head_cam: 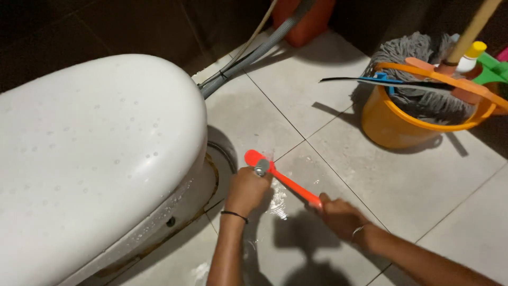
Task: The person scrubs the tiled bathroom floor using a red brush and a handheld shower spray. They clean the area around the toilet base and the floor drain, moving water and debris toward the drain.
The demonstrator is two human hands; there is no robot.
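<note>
Floor beside toilet (95, 159), wet tile. Right hand (338, 214) grips orange brush (280, 177) by its handle; left hand (246, 190) closes on a spray nozzle (261, 168) at the brush head. Rinsing underway, judging by water. Mop bucket (402, 127) far right.

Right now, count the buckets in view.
1. An orange bucket stands on the tiled floor at upper right, holding a grey mop. Others may lie outside the frame.

White yellow-capped bottle (469, 57) behind the orange bucket (391, 127).
</note>
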